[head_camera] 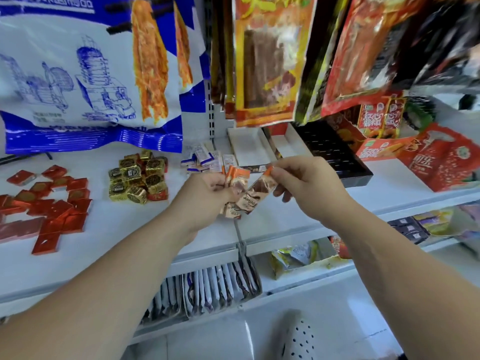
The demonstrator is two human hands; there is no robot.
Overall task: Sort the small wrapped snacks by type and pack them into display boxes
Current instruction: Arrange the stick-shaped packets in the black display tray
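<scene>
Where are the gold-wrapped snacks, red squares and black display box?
gold-wrapped snacks (136, 178): head view, middle of the pile.
red squares (59, 207): head view, middle of the spread.
black display box (357, 181): head view, front wall.

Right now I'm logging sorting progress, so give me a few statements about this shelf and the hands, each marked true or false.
The left hand holds several orange-brown sticks. True.
The right hand is empty. False: it pinches one stick by its end.
The gold snacks lie in the black box. False: they sit piled on the shelf.
The red squares lie left of the gold snacks. True.
</scene>
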